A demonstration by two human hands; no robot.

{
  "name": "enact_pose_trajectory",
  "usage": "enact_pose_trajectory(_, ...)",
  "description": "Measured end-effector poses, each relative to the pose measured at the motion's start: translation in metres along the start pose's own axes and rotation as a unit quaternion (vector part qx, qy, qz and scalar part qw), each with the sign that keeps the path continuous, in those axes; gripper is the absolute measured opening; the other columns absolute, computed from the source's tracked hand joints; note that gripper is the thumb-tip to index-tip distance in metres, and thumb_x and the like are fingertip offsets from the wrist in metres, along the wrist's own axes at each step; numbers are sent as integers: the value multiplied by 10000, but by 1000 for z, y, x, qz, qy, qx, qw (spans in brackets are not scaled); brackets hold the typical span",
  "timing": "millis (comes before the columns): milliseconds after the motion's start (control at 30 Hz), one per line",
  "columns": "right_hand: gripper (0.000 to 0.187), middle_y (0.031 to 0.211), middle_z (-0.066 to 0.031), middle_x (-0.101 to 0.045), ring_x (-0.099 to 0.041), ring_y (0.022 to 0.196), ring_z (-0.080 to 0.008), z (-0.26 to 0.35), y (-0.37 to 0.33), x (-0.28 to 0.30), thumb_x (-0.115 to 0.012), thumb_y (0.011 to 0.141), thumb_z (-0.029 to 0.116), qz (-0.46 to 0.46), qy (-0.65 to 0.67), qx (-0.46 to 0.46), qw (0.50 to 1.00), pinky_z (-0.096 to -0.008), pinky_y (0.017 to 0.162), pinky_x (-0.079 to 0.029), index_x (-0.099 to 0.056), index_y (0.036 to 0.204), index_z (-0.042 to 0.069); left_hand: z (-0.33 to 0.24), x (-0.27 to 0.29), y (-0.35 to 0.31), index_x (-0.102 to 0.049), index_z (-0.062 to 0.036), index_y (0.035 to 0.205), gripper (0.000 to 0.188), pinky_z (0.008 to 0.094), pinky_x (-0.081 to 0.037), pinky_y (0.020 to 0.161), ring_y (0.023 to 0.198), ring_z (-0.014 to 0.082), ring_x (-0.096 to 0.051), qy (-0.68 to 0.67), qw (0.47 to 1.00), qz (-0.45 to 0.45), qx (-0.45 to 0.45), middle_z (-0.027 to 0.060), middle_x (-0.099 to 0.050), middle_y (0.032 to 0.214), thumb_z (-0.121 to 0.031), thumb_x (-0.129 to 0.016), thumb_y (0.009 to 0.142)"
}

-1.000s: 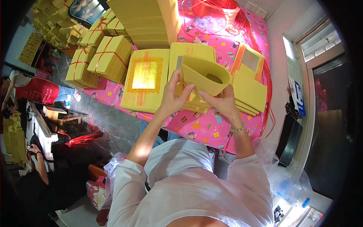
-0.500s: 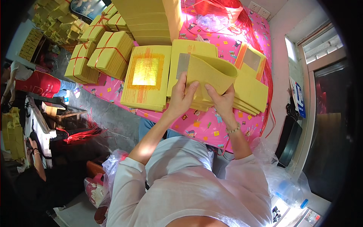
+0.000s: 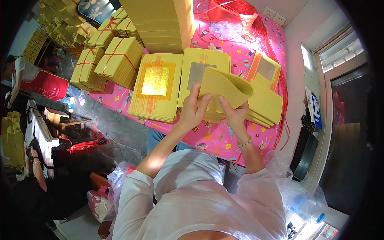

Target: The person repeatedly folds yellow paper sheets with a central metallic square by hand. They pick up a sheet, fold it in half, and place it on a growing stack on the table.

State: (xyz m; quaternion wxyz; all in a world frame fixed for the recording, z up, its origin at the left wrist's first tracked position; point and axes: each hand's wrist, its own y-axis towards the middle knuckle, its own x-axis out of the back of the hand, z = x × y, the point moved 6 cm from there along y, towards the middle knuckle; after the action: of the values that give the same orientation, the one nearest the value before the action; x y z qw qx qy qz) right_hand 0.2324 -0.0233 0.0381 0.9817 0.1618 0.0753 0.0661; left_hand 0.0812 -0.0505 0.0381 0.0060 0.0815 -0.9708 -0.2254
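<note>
My two hands grip a bent-over sheaf of yellow paper (image 3: 222, 87) by its near edge, above the table. Its fold curls toward the right, leaving a rounded hollow at that end. My left hand (image 3: 194, 110) is closed on the left part, thumb on top. My right hand (image 3: 235, 114) pinches the right part, thumb on top and fingers tucked beneath. Behind the sheaf lies yellow paper with a silver square (image 3: 196, 74), partly covered. To the left is a yellow stack (image 3: 137, 108) bearing a gold foil square (image 3: 156, 81); to the right, more layered yellow paper (image 3: 268, 106).
Yellow bundles (image 3: 120, 60) tied with red string stand at the left of the pink patterned table (image 3: 200, 138). A tall yellow stack (image 3: 154, 28) rises behind. Red strings (image 3: 262, 30) hang from a red basket (image 3: 236, 14). Other people are at the left, one wearing a red apron (image 3: 48, 86).
The view has shifted a little, so the table sits lower in the picture. The curled paper has come down slightly and its hollow looks flatter. Both hands keep their hold.
</note>
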Motion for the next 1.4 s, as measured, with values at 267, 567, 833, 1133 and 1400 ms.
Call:
enact_pose_trajectory(267,361,1039,-48,-674,-627,908,-94,6,-4,0,-736,813,9,45,12,-22,999,-239,759,-520,-602,1147,-11,0,-1,-12,-459,2,1216,277,313,-491,788,946,230,-640,5,1000,-11,15,162,-638,1032,-135,-515,982)
enact_pose_trajectory(567,271,987,-65,-692,-650,874,-115,22,12,1,-727,824,34,23,-35,-55,998,-250,744,-530,-634,1071,-27,-6,-2,5,-483,19,1233,288,296,-468,867,1022,144,-574,-65,993,40,85,113,-615,1090,-95,-525,972)
enact_pose_trajectory(833,303,1020,-108,-685,-668,862,-142,22,20,-1,-702,864,97,22,9,-205,979,-274,739,-549,-606,1114,-44,-21,-8,25,-334,10,1414,463,293,-394,1008,1200,149,-476,-145,953,122,234,111,-488,1331,-127,-476,995)
enact_pose_trajectory(1133,319,1025,-128,-681,-679,851,-154,16,16,-4,-704,861,91,1,64,-229,971,-277,719,-562,-591,1121,-54,-15,-7,21,-345,-15,1438,459,299,-358,1049,1262,157,-445,-105,964,104,220,98,-473,1380,-208,-418,1029)
enact_pose_trajectory(1400,338,1059,-128,-671,-668,896,-155,16,14,-5,-702,864,95,-26,58,-235,970,-279,746,-555,-574,1144,-44,-14,-10,17,-385,-20,1418,455,281,-388,1016,1214,137,-484,-132,947,72,284,83,-514,1335,-250,-438,1028)
